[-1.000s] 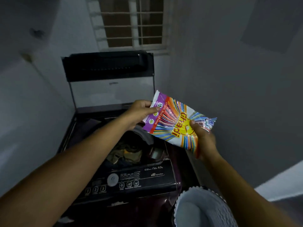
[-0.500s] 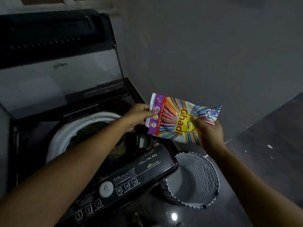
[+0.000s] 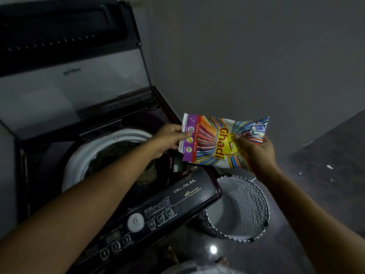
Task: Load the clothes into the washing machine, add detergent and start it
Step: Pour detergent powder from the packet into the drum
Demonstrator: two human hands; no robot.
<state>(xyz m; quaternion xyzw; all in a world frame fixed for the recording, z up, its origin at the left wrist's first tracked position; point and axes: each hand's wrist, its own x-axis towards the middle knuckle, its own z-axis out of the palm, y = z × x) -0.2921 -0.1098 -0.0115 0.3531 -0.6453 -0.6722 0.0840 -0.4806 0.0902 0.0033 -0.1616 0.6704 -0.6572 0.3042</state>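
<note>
Two hands hold one detergent packet [image 3: 221,141] beside the open washing machine [image 3: 122,175].

The left hand [image 3: 167,138] pinches the packet's purple end, thumb on top, fingers closed round the edge; the right hand [image 3: 256,153] grips the opposite end, thumb pressed on the printed face. The packet hangs in the air over the machine's right front corner, tilted, above the control panel [image 3: 158,212]. The lid [image 3: 69,62] stands raised at the back, and clothes [image 3: 122,153] lie inside the white-rimmed drum. A white basket [image 3: 246,206] with a zigzag pattern sits on the floor just beside the machine.
</note>
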